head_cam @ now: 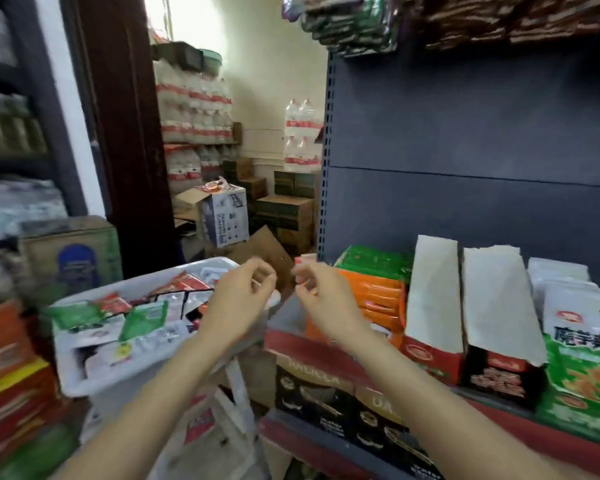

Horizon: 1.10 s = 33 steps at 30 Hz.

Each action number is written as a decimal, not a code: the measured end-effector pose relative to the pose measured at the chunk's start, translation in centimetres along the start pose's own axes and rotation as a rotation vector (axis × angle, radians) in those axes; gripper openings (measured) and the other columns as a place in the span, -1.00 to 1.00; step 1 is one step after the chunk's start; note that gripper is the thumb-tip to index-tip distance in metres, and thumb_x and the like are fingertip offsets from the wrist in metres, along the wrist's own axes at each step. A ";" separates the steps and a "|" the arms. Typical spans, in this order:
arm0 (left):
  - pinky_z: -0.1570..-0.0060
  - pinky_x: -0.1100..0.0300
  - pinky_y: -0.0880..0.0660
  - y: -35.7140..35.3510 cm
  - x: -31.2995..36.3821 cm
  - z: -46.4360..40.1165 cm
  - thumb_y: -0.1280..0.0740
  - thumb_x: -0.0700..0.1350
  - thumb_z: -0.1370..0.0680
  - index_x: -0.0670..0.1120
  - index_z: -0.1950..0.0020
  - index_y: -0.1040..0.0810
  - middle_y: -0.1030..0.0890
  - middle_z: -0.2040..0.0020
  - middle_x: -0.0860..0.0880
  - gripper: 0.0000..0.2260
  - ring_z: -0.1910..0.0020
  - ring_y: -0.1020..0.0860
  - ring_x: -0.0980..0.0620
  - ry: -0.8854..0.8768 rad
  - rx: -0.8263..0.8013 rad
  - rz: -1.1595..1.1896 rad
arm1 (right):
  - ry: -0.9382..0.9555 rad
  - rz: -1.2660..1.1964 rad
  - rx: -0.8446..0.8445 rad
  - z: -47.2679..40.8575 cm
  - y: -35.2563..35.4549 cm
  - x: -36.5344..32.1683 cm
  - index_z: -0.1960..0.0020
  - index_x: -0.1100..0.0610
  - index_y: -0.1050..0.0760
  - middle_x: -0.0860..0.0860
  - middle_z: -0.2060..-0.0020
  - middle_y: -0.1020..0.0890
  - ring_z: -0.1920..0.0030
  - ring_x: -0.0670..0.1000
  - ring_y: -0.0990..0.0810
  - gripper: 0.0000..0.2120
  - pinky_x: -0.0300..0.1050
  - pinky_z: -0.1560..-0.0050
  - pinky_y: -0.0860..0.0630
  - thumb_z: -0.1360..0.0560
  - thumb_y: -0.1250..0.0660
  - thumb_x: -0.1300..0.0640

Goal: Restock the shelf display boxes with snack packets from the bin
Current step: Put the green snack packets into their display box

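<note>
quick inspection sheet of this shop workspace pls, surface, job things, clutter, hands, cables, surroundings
surface: shelf with a red front edge.
job's things: white bin heaped with snack packets; orange display box on the shelf.
clutter: loose cardboard behind the bin.
grippers: left hand over the bin rim, fingers loosely curled; right hand pinches a small packet, blurred.
cables: nothing seen.
surroundings: stacked water bottles and cartons in the back room.

Your frame is smeared by motion blur throughout, worst left of the bin point(146, 372) and on both hands point(238, 301). Bright, blown-out daylight comes from a window high behind the bin. The shelf point(465, 140) panel right of it sits dim, evenly lit. Wide-angle bending at edges. Print mostly unreadable.
</note>
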<state>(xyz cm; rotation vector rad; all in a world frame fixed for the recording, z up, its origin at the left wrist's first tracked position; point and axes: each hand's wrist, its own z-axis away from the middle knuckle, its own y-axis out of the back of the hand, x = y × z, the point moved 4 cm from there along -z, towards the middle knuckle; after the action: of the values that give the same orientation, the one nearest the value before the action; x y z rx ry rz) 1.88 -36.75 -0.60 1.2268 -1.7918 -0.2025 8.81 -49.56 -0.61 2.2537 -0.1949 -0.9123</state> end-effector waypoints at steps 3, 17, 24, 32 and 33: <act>0.14 0.13 -0.46 3.2 -7.7 0.2 -0.31 -0.17 -0.52 -0.13 0.09 -0.54 -0.62 0.18 -0.04 -0.95 0.17 -0.58 -0.08 0.146 -0.020 -0.154 | 0.007 0.032 -0.143 -3.4 -8.0 -1.3 -0.20 0.19 -0.47 0.14 -0.10 -0.53 -0.15 0.13 -0.49 -0.71 -0.01 -0.14 -0.41 -0.48 -0.27 0.23; -0.44 -0.22 0.06 11.0 -27.4 0.2 -0.22 0.53 -0.27 -0.05 -0.55 -0.01 -0.01 -0.54 -0.23 0.04 -0.52 0.03 -0.23 0.792 -0.459 -0.772 | 0.086 0.299 -0.756 -10.6 -27.1 -3.0 -0.53 -0.17 -0.01 0.08 -0.54 -0.03 -0.52 0.20 0.01 -0.32 0.17 -0.47 -0.07 -0.50 -0.17 -0.30; -0.08 0.02 -0.45 10.9 -27.1 0.1 -0.33 0.35 -0.39 -0.08 -0.10 -0.49 -0.57 -0.08 -0.10 -0.45 -0.13 -0.48 -0.14 0.583 -0.352 -0.742 | 0.029 0.433 -0.769 -10.5 -27.8 -3.4 -0.48 -0.19 -0.15 0.09 -0.51 -0.14 -0.49 0.23 -0.09 -0.39 0.25 -0.41 -0.18 -0.49 -0.17 -0.32; -0.20 0.13 -0.33 12.8 -26.2 1.4 -0.22 -0.12 -0.61 -0.17 -0.38 -0.39 -0.44 -0.35 -0.13 -0.65 -0.29 -0.41 -0.10 0.541 -0.451 -0.583 | -0.032 0.454 -0.755 -10.3 -27.2 -3.3 -0.49 -0.14 -0.16 0.11 -0.49 -0.18 -0.47 0.23 -0.14 -0.42 0.25 -0.38 -0.23 -0.52 -0.15 -0.28; -0.24 0.14 -0.30 13.0 -26.1 1.4 -0.17 -0.19 -0.62 -0.17 -0.42 -0.34 -0.39 -0.41 -0.14 -0.64 -0.34 -0.37 -0.11 0.553 -0.447 -0.569 | -0.043 0.454 -0.756 -10.3 -27.2 -3.3 -0.48 -0.14 -0.17 0.11 -0.49 -0.17 -0.47 0.24 -0.13 -0.44 0.26 -0.38 -0.22 -0.53 -0.15 -0.25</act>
<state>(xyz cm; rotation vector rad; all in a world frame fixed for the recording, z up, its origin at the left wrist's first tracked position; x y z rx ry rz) -5.71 -9.93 -9.27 1.2737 -0.8401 -0.5020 10.16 -22.31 -11.14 1.4118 -0.3045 -0.6390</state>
